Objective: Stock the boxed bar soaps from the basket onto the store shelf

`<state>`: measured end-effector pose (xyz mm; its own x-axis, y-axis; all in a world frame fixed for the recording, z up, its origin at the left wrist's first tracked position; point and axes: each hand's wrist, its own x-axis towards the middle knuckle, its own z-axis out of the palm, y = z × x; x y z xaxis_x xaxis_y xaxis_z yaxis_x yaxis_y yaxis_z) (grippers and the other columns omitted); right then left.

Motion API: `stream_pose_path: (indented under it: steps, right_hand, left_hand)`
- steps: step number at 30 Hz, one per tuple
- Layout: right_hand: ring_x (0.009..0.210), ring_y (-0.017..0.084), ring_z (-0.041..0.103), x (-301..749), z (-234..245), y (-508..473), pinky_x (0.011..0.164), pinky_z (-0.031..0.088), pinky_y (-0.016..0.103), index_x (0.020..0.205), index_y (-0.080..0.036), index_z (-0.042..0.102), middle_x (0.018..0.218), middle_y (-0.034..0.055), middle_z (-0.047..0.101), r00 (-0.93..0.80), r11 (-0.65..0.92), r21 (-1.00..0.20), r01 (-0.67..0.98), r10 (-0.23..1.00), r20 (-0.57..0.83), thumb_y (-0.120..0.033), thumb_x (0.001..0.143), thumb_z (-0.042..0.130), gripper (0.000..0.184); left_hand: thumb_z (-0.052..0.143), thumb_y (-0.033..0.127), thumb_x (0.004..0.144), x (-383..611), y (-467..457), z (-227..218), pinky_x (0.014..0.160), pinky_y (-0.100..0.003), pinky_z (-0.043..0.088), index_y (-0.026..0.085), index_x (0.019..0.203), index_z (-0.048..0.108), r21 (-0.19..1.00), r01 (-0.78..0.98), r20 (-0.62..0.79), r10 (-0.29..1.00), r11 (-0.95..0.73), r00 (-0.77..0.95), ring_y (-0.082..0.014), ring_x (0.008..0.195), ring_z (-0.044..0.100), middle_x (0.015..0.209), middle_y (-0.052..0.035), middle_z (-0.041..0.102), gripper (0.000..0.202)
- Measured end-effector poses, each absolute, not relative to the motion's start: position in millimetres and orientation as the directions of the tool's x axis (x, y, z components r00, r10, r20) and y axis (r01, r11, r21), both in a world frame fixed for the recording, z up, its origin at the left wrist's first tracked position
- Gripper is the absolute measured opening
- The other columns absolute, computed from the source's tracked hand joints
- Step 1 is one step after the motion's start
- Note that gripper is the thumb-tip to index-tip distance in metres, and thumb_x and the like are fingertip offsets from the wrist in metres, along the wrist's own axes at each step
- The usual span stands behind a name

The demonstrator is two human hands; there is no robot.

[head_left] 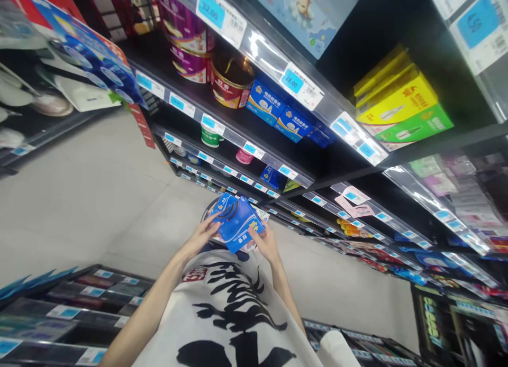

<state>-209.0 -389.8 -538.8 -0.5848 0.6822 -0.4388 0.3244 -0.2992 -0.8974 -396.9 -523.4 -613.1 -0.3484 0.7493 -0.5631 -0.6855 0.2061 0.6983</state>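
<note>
Two flat blue mosquito coil boxes (238,227) overlap in front of my body, with a dark coil pictured on the front. My left hand (204,232) has its fingers bent against their left edge. On the opposite side, my right hand (265,241) grips the right edge, thumb on the front face. Behind the boxes shows part of a dark-rimmed round thing (206,211) with printed items about it; most of it is hidden.
Tall black shelves on the right carry price tags, round tins (232,81), blue boxes (281,110) and yellow and green boxes (405,105). Shoes (51,102) stand on a left rack. Low shelves (71,309) are behind me. Pale floor (130,208) runs between.
</note>
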Motion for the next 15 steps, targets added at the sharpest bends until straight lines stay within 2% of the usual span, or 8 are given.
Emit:
stream_pose_path:
  steps: [2, 5, 8, 10, 12, 15]
  right_hand:
    - [0.058, 0.016, 0.072, -211.1, -531.3, -385.6, 0.051, 0.063, 0.027, 0.111, -0.022, 0.060, 0.083, -0.0020, 0.075, -0.611, -0.336, -0.889, 0.312, 0.646, -0.458, -0.053, 0.076, 0.082, 0.051]
    - [0.049, 0.014, 0.069, -220.4, -524.2, -384.8, 0.043, 0.059, 0.025, 0.106, -0.022, 0.060, 0.078, -0.0039, 0.074, -0.571, -0.430, -0.867, 0.252, 0.657, -0.492, -0.053, 0.069, 0.088, 0.056]
    - [0.043, 0.013, 0.066, -231.9, -517.1, -383.0, 0.038, 0.055, 0.024, 0.105, -0.019, 0.063, 0.075, -0.0025, 0.075, -0.500, -0.468, -0.865, 0.179, 0.714, -0.490, -0.051, 0.067, 0.089, 0.056]
    - [0.045, 0.014, 0.067, -237.9, -509.6, -374.6, 0.040, 0.058, 0.025, 0.105, -0.018, 0.064, 0.076, -0.0006, 0.077, -0.455, -0.453, -0.885, 0.105, 0.769, -0.448, -0.050, 0.069, 0.088, 0.053]
    - [0.049, 0.014, 0.069, -242.2, -498.8, -357.4, 0.044, 0.061, 0.026, 0.105, -0.018, 0.065, 0.078, 0.0003, 0.077, -0.390, -0.401, -0.916, 0.016, 0.841, -0.375, -0.050, 0.072, 0.085, 0.050]
    - [0.054, 0.013, 0.071, -245.7, -475.0, -316.2, 0.047, 0.061, 0.022, 0.103, -0.018, 0.065, 0.077, -0.0004, 0.077, -0.244, -0.271, -0.958, -0.090, 0.939, -0.242, -0.048, 0.074, 0.083, 0.046]
  left_hand:
    - [0.091, 0.052, 0.071, -398.7, -530.5, -609.7, 0.075, -0.026, 0.057, 0.020, 0.142, 0.063, 0.669, -0.724, -0.544, 0.774, 0.168, -0.323, -0.0164, 0.083, 0.066, 0.108, -0.0081, 0.074, 0.083]
    - [0.089, 0.049, 0.076, -404.7, -534.0, -600.9, 0.074, -0.026, 0.056, 0.022, 0.135, 0.067, 0.611, -0.788, -0.505, 0.807, 0.082, -0.307, -0.0147, 0.080, 0.064, 0.106, -0.0064, 0.073, 0.068]
    - [0.088, 0.046, 0.076, -413.5, -529.3, -590.8, 0.067, -0.026, 0.054, 0.021, 0.120, 0.073, 0.504, -0.862, -0.463, 0.829, -0.046, -0.315, -0.0135, 0.071, 0.061, 0.090, -0.0040, 0.071, 0.053]
    - [0.087, 0.044, 0.077, -420.3, -524.5, -586.4, 0.066, -0.026, 0.053, 0.021, 0.120, 0.074, 0.454, -0.885, -0.432, 0.843, -0.105, -0.321, -0.0139, 0.070, 0.061, 0.082, -0.0031, 0.069, 0.051]
    - [0.085, 0.045, 0.079, -426.8, -520.9, -585.5, 0.068, -0.026, 0.053, 0.020, 0.127, 0.071, 0.489, -0.867, -0.408, 0.854, -0.094, -0.322, -0.0153, 0.074, 0.063, 0.083, -0.0038, 0.070, 0.057]
    - [0.083, 0.051, 0.079, -432.7, -521.0, -591.1, 0.074, -0.028, 0.053, 0.018, 0.130, 0.068, 0.614, -0.790, -0.418, 0.849, 0.001, -0.323, -0.0173, 0.079, 0.065, 0.088, -0.0046, 0.072, 0.063]
